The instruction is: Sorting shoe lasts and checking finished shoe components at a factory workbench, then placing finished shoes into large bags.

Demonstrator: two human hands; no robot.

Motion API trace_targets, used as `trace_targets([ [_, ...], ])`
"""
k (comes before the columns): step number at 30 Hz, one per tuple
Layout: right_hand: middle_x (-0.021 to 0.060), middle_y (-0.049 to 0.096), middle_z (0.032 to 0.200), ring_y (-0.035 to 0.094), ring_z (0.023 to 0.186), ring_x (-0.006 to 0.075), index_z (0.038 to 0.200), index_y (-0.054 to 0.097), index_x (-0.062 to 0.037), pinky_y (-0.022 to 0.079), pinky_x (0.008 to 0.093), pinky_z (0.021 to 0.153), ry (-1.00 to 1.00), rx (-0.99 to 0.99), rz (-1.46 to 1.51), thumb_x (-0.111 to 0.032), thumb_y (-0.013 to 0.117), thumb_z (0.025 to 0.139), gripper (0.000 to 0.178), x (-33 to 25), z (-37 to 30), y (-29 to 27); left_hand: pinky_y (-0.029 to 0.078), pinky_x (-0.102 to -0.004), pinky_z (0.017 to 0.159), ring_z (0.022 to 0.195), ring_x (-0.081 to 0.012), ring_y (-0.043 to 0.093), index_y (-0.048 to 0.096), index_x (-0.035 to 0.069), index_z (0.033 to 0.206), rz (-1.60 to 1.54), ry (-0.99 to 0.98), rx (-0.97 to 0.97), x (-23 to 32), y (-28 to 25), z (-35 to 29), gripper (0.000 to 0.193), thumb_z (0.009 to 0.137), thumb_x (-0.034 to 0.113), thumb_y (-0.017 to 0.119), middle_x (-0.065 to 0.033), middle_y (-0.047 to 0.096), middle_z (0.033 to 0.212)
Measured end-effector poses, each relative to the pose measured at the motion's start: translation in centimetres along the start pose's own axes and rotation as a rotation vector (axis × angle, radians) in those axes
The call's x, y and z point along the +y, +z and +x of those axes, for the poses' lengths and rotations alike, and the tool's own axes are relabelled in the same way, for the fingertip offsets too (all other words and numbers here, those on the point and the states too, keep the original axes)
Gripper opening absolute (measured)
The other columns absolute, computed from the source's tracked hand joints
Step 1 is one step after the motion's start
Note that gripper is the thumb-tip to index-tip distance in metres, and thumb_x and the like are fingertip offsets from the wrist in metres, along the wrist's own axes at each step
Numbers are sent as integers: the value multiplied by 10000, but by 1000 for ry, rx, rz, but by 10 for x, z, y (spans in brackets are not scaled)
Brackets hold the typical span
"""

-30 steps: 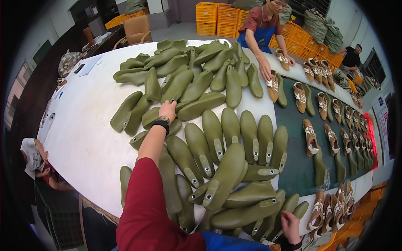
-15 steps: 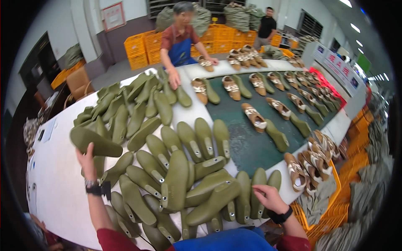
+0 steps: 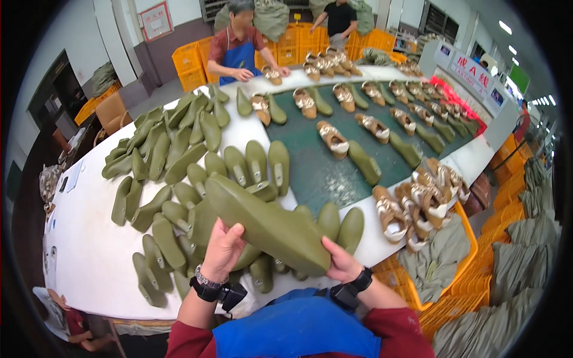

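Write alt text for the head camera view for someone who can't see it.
Both hands, the left hand and the right hand, hold up one olive-green shoe form over a white table crowded with more green forms. Beyond, sandals line a green belt, where a person in a blue apron works.

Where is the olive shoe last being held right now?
Low centre of the head view: the olive shoe last is held between left hand and right hand, above the lasts on the white table.

Shoe lasts [image 3: 179, 161]: heaped on worktop [image 3: 89, 256], left half. Sandals [image 3: 334, 138]: on mat [image 3: 316, 173], right (more piled near right edge). Crates [image 3: 191, 62]: behind worktop.
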State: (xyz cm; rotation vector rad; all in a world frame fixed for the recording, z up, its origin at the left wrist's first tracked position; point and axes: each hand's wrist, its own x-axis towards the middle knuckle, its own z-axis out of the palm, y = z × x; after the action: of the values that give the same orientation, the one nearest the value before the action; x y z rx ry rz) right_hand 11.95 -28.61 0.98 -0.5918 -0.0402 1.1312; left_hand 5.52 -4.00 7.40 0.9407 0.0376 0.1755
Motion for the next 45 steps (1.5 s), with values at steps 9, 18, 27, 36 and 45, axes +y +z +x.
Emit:
trace_targets([
  [9, 56, 570, 1160, 541, 1056, 194, 1226, 493, -50, 426, 364, 919, -288, 116, -75, -253, 565, 866, 419, -110, -32, -74, 354, -321, 973, 1197, -184, 410, 247, 87, 1387, 478, -119, 87, -102, 73, 39, 621, 874, 188, 583, -63, 409, 1321],
  [18, 175, 641, 964, 619, 907, 279, 1085, 569, 28, 475, 353, 797, -543, 621, -1344, -238, 629, 783, 407, -214, 112, -163, 407, -388, 919, 1082, -348, 493, 534, 14, 1120, 1389, 159, 47, -169, 90, -25, 403, 772, 176, 656, -179, 548, 1120],
  [27, 246, 575, 1094, 562, 1033, 351, 1348, 250, -33, 449, 427, 875, 153, 497, -2106, -241, 517, 857, 596, -187, 189, -224, 448, -385, 846, 985, -349, 542, 536, 9, 1099, 1495, 10, 383, -191, 110, -89, 390, 749, 118, 668, -179, 577, 1053],
  [36, 209, 540, 1187, 532, 1102, 322, 1406, 200, -131, 414, 421, 935, 55, 598, -2012, -205, 495, 825, 655, -195, 174, -190, 427, -388, 885, 1060, -353, 499, 511, 15, 1152, 1527, 25, 247, -200, 117, -58, 455, 746, 135, 676, -187, 523, 1147],
  [45, 185, 637, 847, 621, 760, 338, 1019, 603, -30, 493, 389, 688, -875, -39, -1280, -190, 591, 784, 284, -162, 48, -47, 356, -445, 983, 1176, -394, 396, 464, 61, 1246, 1809, 2, -335, -222, 88, 0, 641, 728, 355, 700, -211, 435, 1252],
])
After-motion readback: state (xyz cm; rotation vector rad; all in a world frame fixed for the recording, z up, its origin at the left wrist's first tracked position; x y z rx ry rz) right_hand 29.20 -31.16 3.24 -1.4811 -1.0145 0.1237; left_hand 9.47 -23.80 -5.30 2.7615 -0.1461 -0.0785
